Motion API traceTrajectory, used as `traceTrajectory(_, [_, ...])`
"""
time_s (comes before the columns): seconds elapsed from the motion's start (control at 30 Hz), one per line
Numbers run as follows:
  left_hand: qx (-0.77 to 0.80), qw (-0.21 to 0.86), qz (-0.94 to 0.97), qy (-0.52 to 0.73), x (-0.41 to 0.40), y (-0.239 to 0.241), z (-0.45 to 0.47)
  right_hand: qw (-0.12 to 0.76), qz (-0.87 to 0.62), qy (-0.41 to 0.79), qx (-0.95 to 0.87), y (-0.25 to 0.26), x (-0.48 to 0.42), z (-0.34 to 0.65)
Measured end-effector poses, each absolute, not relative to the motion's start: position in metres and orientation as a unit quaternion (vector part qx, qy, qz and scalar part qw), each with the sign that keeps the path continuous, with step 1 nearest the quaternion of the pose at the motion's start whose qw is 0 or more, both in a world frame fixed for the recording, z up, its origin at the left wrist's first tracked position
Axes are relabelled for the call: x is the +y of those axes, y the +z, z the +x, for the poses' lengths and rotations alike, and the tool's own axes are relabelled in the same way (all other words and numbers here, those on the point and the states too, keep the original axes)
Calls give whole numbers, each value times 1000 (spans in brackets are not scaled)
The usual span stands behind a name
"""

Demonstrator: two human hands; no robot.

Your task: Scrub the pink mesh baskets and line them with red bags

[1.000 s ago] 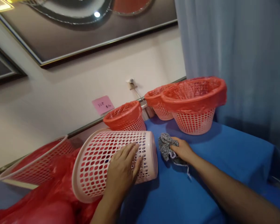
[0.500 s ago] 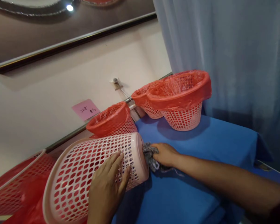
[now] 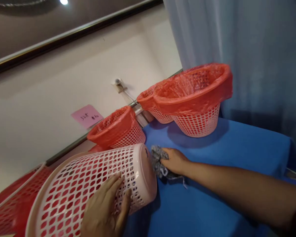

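A pale pink perforated plastic basket (image 3: 88, 184) lies on its side, its base turned to the right and its wide rim to the left. My left hand (image 3: 105, 205) rests flat on the side of it, fingers stretched out and thumb apart. In my right hand (image 3: 175, 160) is a bunched grey cloth (image 3: 159, 161), gripped with the fingers closed. The cloth is right beside the basket's base; whether it touches there I cannot tell. A loose thread hangs from the cloth over the blue tablecloth (image 3: 187, 204).
Behind stand pink baskets lined with red plastic bags: one at right (image 3: 199, 123), another partly behind it (image 3: 160, 113), and one in the middle (image 3: 128, 135). Another basket (image 3: 14, 204) is at far left. A pink paper note (image 3: 87, 116) is on the wall; a curtain (image 3: 249, 59) hangs at right.
The cloth has come slightly away from the basket's base, where a dark mark now shows. My left hand and the basket's rim appear lower and further left as the view shifts.
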State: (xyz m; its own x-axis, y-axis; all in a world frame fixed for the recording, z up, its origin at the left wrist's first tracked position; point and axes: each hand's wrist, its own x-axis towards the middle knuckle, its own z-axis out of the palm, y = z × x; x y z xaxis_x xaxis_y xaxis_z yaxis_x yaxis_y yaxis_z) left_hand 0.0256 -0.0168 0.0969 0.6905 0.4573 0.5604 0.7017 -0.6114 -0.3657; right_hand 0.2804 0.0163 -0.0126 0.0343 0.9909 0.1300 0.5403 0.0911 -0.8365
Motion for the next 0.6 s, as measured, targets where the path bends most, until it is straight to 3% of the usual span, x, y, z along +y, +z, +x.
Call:
traceTrajectory(0.1, [-333,293,-875,-197,-18,103,27,473,-535,275,-644,-10,15,278])
traceTrajectory(0.17, [-329,293,-879,-182,-17,109,26,482,-480,283,-676,-12,9,271])
traceTrajectory(0.33, [-348,296,-875,-158,-6,116,25,314,-514,298,-741,-17,0,266])
traceTrajectory(0.4, [-350,315,-868,-156,0,116,27,285,-532,300,-739,-15,3,271])
traceTrajectory(0.6, [-331,291,-884,-154,7,119,35,515,-499,275,-641,-6,3,270])
